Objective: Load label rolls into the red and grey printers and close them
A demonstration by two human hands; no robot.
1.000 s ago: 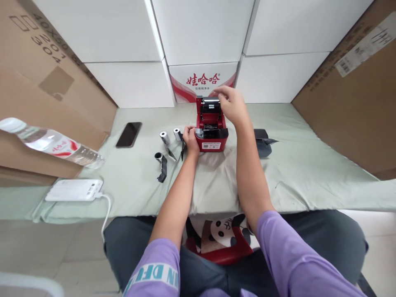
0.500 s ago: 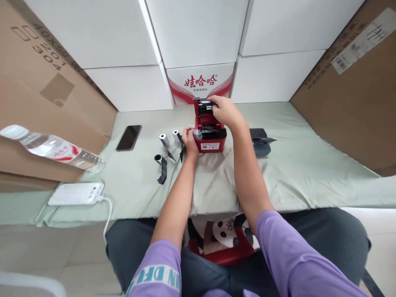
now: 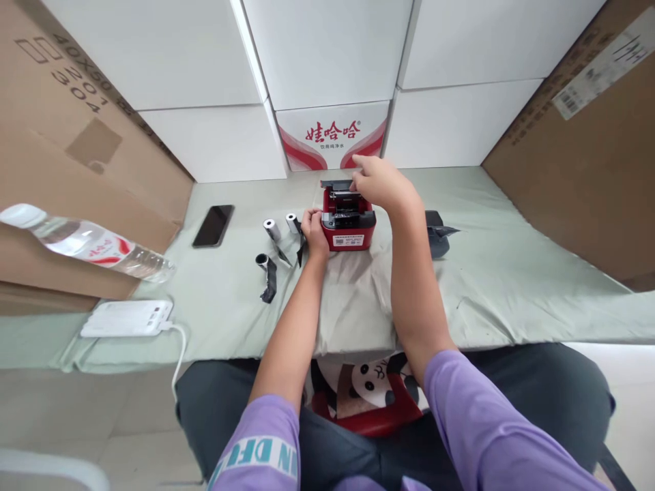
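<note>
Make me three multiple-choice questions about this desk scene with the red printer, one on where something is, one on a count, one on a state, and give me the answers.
1. Where does the black phone lie?
A. Right of the red printer
B. Left of the red printer, on the green cloth
C. On the white power bank

2. How many small paper rolls lie beside the left hand?
A. One
B. Three
C. Six

3. How does the printer's lid stand?
A. Taken off and lying on the cloth
B. Partly lowered under the right hand
C. Covered by a box

Answers:
1. B: the phone rests on the cloth left of the red printer.
2. B: three rolls lie near the left hand.
3. B: the right hand rests on the lid, which tilts over the printer's open top.
</note>
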